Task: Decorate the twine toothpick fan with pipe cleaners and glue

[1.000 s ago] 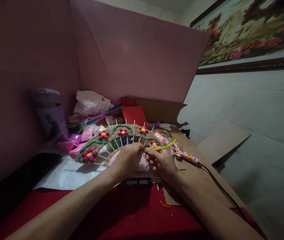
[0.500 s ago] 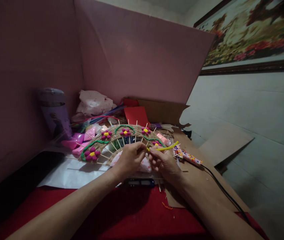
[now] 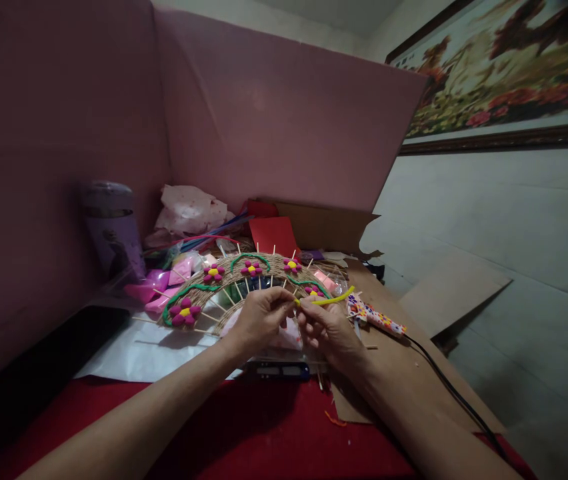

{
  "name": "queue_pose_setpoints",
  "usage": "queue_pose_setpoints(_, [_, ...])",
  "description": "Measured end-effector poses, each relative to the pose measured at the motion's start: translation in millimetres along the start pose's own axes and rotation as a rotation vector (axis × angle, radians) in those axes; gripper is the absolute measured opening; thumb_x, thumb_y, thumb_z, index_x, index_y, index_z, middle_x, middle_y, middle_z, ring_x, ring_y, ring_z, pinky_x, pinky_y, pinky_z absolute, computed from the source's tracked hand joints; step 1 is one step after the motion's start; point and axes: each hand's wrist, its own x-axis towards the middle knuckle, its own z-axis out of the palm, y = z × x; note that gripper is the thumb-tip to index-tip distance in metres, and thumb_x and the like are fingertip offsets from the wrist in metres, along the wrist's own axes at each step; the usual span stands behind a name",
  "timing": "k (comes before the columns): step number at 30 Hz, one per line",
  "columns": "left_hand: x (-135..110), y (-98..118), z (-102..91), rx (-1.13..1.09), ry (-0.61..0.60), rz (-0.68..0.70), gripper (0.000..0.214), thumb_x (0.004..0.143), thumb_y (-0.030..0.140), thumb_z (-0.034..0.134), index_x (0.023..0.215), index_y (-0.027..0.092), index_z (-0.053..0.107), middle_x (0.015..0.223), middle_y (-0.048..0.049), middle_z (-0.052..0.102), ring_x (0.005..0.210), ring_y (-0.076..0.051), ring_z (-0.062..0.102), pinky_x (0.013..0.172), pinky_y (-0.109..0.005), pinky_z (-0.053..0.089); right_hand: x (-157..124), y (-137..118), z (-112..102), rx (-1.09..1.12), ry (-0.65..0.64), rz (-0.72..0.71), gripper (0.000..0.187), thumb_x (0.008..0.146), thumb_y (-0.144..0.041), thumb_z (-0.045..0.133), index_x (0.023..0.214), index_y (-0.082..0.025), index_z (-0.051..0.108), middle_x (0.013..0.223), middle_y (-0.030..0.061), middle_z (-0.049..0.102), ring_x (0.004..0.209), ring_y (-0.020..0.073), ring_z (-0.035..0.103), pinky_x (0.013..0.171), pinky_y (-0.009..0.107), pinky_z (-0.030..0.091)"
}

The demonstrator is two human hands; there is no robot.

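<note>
While the left hand [image 3: 259, 317] and right hand [image 3: 331, 330] pinch it between their fingertips, one yellow pipe cleaner [image 3: 331, 299] runs rightward from the fingers, its long axis nearly level, the free end rising slightly. Compared with a second ago, the left hand's fingers are less curled. Beyond the fingers, one twine-wrapped arch [image 3: 273, 267] carries five magenta flowers [image 3: 214, 273] and three green strips [image 3: 197, 286]; one flower-print glue gun [image 3: 377, 315] lies to their right.
</note>
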Motion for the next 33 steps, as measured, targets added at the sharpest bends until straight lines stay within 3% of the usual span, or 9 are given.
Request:
queue_pose_setpoints(8, [-4, -9, -6.7, 0.75, -0.119, 0.261, 0.014, 0.079, 0.016, 0.047, 0.076, 0.013, 0.06, 0.07, -0.0064, 0.063, 0.062, -0.017, 0.057, 0.057, -0.026, 0.041, 3, 8, 0, -0.204, 0.098, -0.014, 0.031, 0.068, -0.04, 0.069, 0.061, -0.015, 0.052, 0.049, -0.0047, 0.053, 0.033, 0.0034, 0.04, 0.027, 0.013, 0.029])
queue_pose_setpoints(10, [-4, -8, -6.3, 0.679, -0.096, 0.219, 0.014, 0.079, 0.017, 0.047, 0.075, 0.014, 0.06, 0.069, -0.0057, 0.063, 0.062, -0.016, 0.057, 0.057, -0.026, 0.041, 3, 7, 1, -0.177, 0.077, -0.007, 0.031, 0.068, -0.04, 0.069, 0.06, -0.015, 0.053, 0.047, -0.0052, 0.051, 0.033, 0.0035, 0.04, 0.027, 0.013, 0.029])
queue_pose_setpoints(14, [0, 1, -3.2, 0.144, -0.031, 0.002, 0.015, 0.081, 0.022, 0.048, 0.077, 0.013, 0.059, 0.062, -0.0008, 0.06, 0.051, -0.01, 0.051, 0.049, -0.021, 0.04, 1, 1, 2, -0.02, 0.012, 0.008, 0.028, 0.069, -0.039, 0.068, 0.064, -0.014, 0.057, 0.051, -0.0053, 0.051, 0.036, 0.0024, 0.037, 0.029, 0.012, 0.029])
queue_pose_setpoints(16, [1, 5, -3.1, 0.017, -0.042, -0.043, 0.015, 0.08, 0.023, 0.049, 0.079, 0.012, 0.059, 0.061, -0.0001, 0.06, 0.048, -0.009, 0.049, 0.047, -0.02, 0.039, 0, 0, 2, -0.009, -0.007, -0.004, 0.027, 0.07, -0.039, 0.068, 0.066, -0.014, 0.057, 0.053, -0.0046, 0.052, 0.037, 0.0026, 0.038, 0.029, 0.013, 0.029])
queue_pose_setpoints(22, [-2, 1, -9.7, 0.61, -0.179, 0.201, 0.012, 0.075, 0.014, 0.05, 0.074, 0.013, 0.062, 0.07, -0.006, 0.063, 0.063, -0.016, 0.056, 0.059, -0.026, 0.04, 3, 8, -1, -0.221, 0.072, 0.01, 0.032, 0.068, -0.041, 0.069, 0.059, -0.015, 0.052, 0.046, -0.0056, 0.05, 0.031, 0.0027, 0.037, 0.026, 0.013, 0.025])
queue_pose_setpoints(24, [-3, -2, -10.8, 0.683, -0.206, 0.25, 0.011, 0.074, 0.015, 0.053, 0.076, 0.012, 0.063, 0.073, -0.0081, 0.063, 0.065, -0.018, 0.057, 0.059, -0.028, 0.041, 4, 8, -2, -0.247, 0.069, 0.0, 0.034, 0.068, -0.042, 0.068, 0.056, -0.015, 0.052, 0.042, -0.0058, 0.048, 0.029, 0.0025, 0.035, 0.026, 0.013, 0.024])
queue_pose_setpoints(26, [-1, -1, -10.2, 0.545, -0.139, 0.187, 0.012, 0.076, 0.016, 0.051, 0.075, 0.012, 0.063, 0.07, -0.0068, 0.062, 0.064, -0.017, 0.056, 0.058, -0.028, 0.041, 3, 7, -2, -0.194, 0.039, 0.006, 0.035, 0.07, -0.043, 0.067, 0.055, -0.015, 0.053, 0.04, -0.0064, 0.045, 0.029, 0.0024, 0.034, 0.027, 0.013, 0.024])
queue_pose_setpoints(30, [2, 4, -4.5, -0.066, -0.017, -0.101, 0.012, 0.076, 0.022, 0.054, 0.074, 0.012, 0.061, 0.058, 0.0001, 0.057, 0.048, -0.009, 0.049, 0.047, -0.021, 0.039, 0, 1, 0, 0.01, -0.004, 0.027, 0.029, 0.072, -0.041, 0.067, 0.064, -0.014, 0.057, 0.048, -0.006, 0.048, 0.034, 0.0019, 0.034, 0.028, 0.013, 0.025])
queue_pose_setpoints(33, [2, 7, 0.7, -0.307, 0.01, -0.178, 0.014, 0.071, 0.026, 0.06, 0.072, 0.012, 0.06, 0.055, 0.0019, 0.055, 0.045, -0.007, 0.047, 0.043, -0.019, 0.037, 1, 1, 1, 0.032, -0.018, 0.007, 0.028, 0.072, -0.04, 0.067, 0.067, -0.014, 0.058, 0.053, -0.0055, 0.049, 0.036, 0.0019, 0.034, 0.029, 0.013, 0.026])
